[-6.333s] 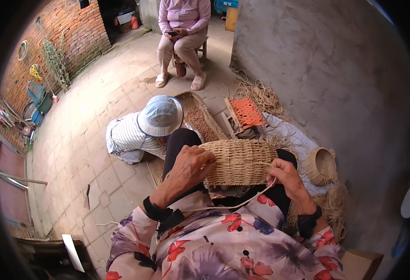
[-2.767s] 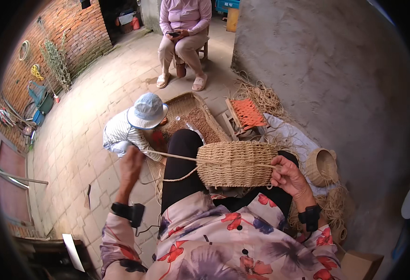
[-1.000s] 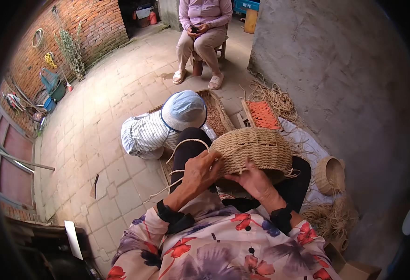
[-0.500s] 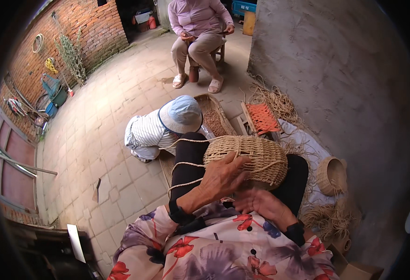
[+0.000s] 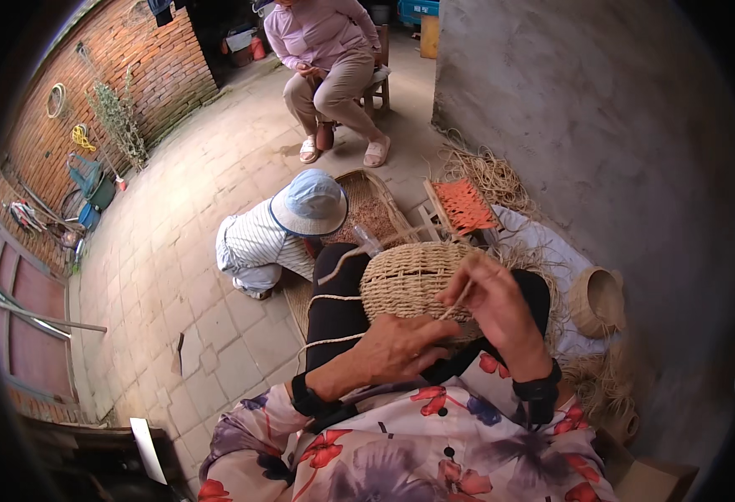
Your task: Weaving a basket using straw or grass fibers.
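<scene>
Head: basket [image 5: 401, 289], blurrily lettered blue box [image 5: 413, 11]

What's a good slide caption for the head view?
Right hand pinching a cord at a woven basket, left hand close by.

Your blouse [image 5: 384, 468]: pale pink, scattered red flowers, large mauve blooms, dark round buttons [image 5: 449, 452] in front. Sleeves [image 5: 238, 439] match, ending short of the wrists. Black band [image 5: 304, 393] on your left wrist; chunky black band [image 5: 538, 391] on your right. Black trousers [image 5: 331, 320].
</scene>
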Tool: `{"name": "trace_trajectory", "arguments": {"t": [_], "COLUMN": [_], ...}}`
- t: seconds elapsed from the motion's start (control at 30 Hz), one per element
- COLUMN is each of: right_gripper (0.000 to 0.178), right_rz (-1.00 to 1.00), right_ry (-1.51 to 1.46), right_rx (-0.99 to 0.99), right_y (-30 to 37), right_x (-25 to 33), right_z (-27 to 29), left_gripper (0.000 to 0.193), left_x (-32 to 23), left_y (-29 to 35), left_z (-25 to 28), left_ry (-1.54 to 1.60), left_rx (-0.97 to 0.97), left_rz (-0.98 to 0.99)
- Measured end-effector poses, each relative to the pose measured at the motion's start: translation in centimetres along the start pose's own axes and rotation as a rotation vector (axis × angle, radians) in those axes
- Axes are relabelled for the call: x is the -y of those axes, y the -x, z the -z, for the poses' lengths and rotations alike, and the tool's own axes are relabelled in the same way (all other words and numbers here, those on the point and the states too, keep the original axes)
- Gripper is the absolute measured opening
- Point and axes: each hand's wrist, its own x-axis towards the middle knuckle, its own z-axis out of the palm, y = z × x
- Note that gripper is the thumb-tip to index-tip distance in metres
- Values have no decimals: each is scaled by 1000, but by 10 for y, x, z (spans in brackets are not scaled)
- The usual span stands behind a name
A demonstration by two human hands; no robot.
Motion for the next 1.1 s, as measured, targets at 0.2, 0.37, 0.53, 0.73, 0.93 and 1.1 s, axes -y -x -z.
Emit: {"name": "trace_trajectory", "arguments": {"t": [0.2, 0.37, 0.53, 0.73, 0.93, 1.1], "right_gripper": [30, 28, 28, 25, 18, 13], "right_rz": [212, 245, 311, 308, 258, 102], "right_ry": [-340, -501, -421, -443, -205, -3], "right_rx": [-229, -415, -677, -834, -813, -328], "right_y": [15, 41, 69, 89, 80, 69], "right_x": [20, 7, -3, -13, 10, 1], "right_z": [97, 199, 300, 334, 286, 200], "left_gripper": [44, 32, 33, 25, 14, 31], "left_x": [23, 37, 27, 10, 15, 32], "left_y": [29, 63, 92, 83, 56, 63], "left_z": [9, 6, 3, -4, -13, -71], "left_ry": [-390, -316, 198, -14, -111, 1271], "left_rx": [-245, -15, 28, 495, 688, 27], "left_rz": [287, 299, 529, 481, 304, 1194]}}
